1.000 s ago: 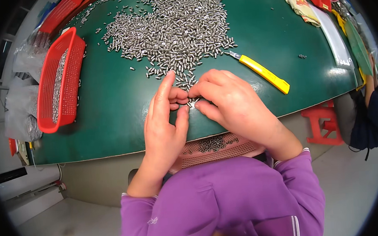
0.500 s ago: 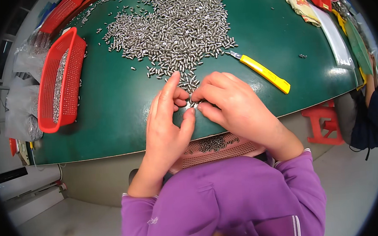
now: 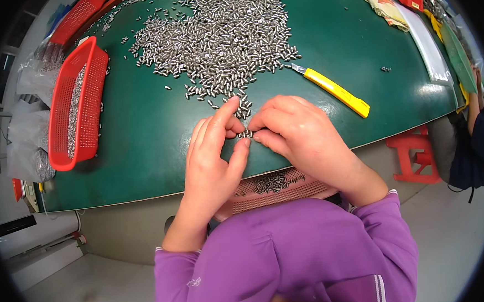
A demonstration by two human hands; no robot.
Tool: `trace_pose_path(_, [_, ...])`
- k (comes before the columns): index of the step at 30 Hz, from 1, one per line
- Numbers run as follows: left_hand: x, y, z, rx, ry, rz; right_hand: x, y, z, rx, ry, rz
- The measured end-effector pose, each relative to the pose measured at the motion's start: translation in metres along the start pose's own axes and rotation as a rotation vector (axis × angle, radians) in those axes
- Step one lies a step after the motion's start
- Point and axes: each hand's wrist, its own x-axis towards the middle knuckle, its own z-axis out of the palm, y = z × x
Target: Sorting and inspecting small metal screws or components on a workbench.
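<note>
A few small silvery metal pins (image 3: 244, 134) sit bunched on the green table between my two hands. My left hand (image 3: 206, 150) comes at them from the left, its forefinger stretched out, other fingers curled and the thumb apart, just below the pins. From the other side my right hand (image 3: 301, 128) pinches at the right end of the bunch with thumb and forefinger. A narrow trail of pins (image 3: 243, 111) runs from there up to a big heap of pins (image 3: 224, 36) at the far middle.
Right of the heap lies a yellow utility knife (image 3: 336, 92), blade toward the pins. A red basket (image 3: 95, 102) with pins stands at the left. Below the table edge, a pink basket (image 3: 278, 199) holds more pins. A red stool (image 3: 414, 154) stands at the right.
The pins between my fingers are now more visible as a short row. My left forefinger has shifted slightly right and down; my right hand has barely moved.
</note>
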Motion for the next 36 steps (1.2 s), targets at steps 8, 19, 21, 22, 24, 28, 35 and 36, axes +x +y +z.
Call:
trace_pose_path(8, [0.001,0.002,-0.001,-0.002,-0.001,-0.015,-0.003,-0.005,-0.007,-0.018,-0.01,0.028])
trace_pose_path(19, [0.003,0.003,-0.001,0.002,-0.023,-0.003,0.003,-0.011,-0.003,0.111,0.016,0.037])
trace_pose_path(21, [0.001,0.001,0.0,-0.011,-0.02,-0.009,0.003,-0.015,-0.003,0.115,-0.002,0.057])
trace_pose_path(22, [0.001,0.001,0.0,-0.024,-0.017,-0.014,0.002,-0.016,-0.003,0.119,-0.018,0.075])
trace_pose_path(24, [0.001,0.001,-0.001,-0.017,-0.016,-0.011,0.003,-0.016,-0.001,0.117,-0.012,0.068])
trace_pose_path(28, [0.0,0.004,-0.001,-0.007,-0.002,-0.047,0.003,-0.013,0.0,0.128,-0.032,0.107])
trace_pose_path(35, [-0.001,-0.001,-0.002,0.01,-0.01,-0.013,0.006,-0.009,0.0,0.141,-0.043,0.071])
trace_pose_path(36, [-0.002,-0.002,-0.002,0.004,-0.015,-0.01,0.005,-0.01,0.0,0.133,-0.046,0.102])
